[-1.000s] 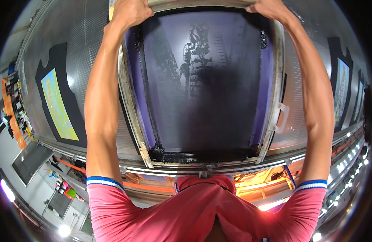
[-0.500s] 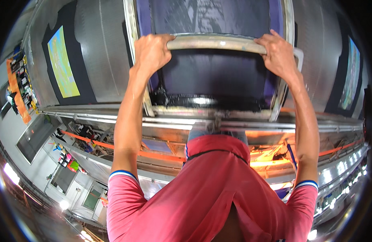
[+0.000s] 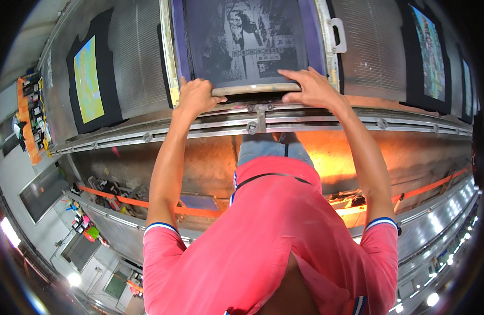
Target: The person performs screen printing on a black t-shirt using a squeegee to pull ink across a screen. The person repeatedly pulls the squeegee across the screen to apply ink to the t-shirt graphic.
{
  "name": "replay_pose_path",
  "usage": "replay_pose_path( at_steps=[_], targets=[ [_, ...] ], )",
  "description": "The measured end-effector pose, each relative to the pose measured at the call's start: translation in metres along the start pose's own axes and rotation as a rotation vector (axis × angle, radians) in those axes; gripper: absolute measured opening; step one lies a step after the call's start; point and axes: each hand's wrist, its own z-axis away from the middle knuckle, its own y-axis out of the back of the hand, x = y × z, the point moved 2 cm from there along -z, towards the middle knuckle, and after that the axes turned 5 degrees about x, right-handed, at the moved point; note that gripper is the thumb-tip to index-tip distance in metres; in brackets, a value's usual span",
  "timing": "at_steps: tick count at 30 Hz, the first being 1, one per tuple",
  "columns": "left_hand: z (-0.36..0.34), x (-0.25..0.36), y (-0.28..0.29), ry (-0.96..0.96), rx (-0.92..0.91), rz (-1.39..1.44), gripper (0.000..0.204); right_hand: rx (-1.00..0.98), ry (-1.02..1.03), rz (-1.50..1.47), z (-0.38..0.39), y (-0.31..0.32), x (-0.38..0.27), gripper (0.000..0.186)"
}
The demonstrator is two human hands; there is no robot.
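A squeegee [image 3: 256,90] with a long pale handle lies crosswise at the near end of a screen-printing frame [image 3: 169,52]. My left hand [image 3: 197,97] is closed round its left end, thumb pointing inward along the near side. At the right end, my right hand [image 3: 318,90] has the handle between thumb and fingers, the index finger stretched over the mesh. Beyond the squeegee the purple-edged screen mesh [image 3: 210,52] shows a grey stencil picture. A dark strip lies just under the handle. The squeegee's blade is hidden.
A black garment piece [image 3: 106,79] with a yellow-green print lies left on the metal table [image 3: 139,68]; another printed black piece [image 3: 445,68] lies right. A white handle [image 3: 338,35] sticks out from the frame. Metal rails [image 3: 200,130] run along the near edge, before my body.
Both hands have drawn the squeegee from mid-screen to the near end, uncovering the stencil picture. My right fingers are more spread. The frame sits higher and further left in view.
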Motion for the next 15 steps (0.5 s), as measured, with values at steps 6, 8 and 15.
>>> replay_pose_path(
  at_steps=[6,8,15],
  targets=[
    [-0.052,0.05,-0.028,-0.096,-0.015,0.013,0.013,0.701,-0.213,-0.114,-0.033,0.06,0.063,0.06],
    [-0.081,0.047,-0.035,-0.037,-0.194,0.024,0.019,0.848,-0.322,0.125,-0.047,0.069,0.1,0.063],
    [-0.157,0.02,-0.019,0.053,-0.899,0.17,0.047,0.726,-0.675,-0.378,-0.08,0.063,0.173,0.06]
  ],
)
